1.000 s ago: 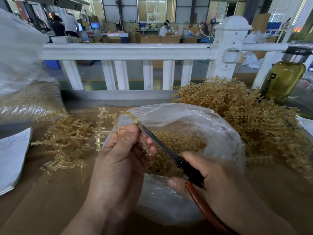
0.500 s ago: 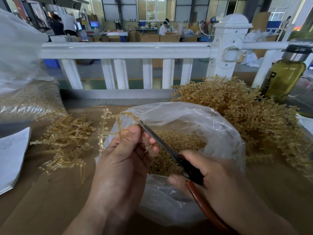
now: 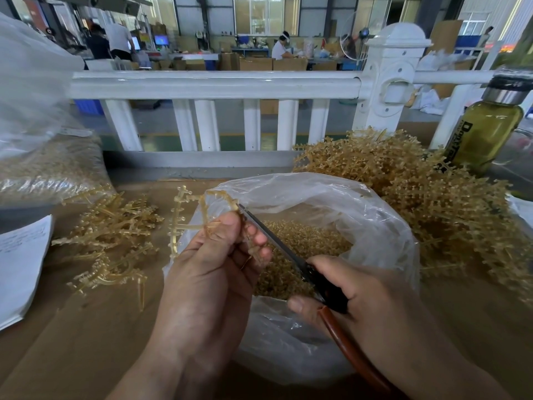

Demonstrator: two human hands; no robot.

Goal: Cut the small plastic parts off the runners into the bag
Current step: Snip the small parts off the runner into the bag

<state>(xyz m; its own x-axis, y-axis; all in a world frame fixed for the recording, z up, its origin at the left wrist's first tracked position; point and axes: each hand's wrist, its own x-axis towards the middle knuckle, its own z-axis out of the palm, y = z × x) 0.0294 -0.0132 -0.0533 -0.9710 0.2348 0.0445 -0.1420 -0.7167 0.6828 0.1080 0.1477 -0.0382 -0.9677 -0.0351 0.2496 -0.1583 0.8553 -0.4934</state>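
Over the mouth of the clear plastic bag [image 3: 375, 226], the left hand [image 3: 213, 272] pinches an amber runner [image 3: 184, 223] in curled fingers, while the right hand [image 3: 360, 301] wraps round the handles of the scissors [image 3: 277, 243], whose blades look almost together at a branch. Snipping seems under way; next, turn the runner to offer an uncut branch, so parts drop onto the loose parts [image 3: 302, 241] below
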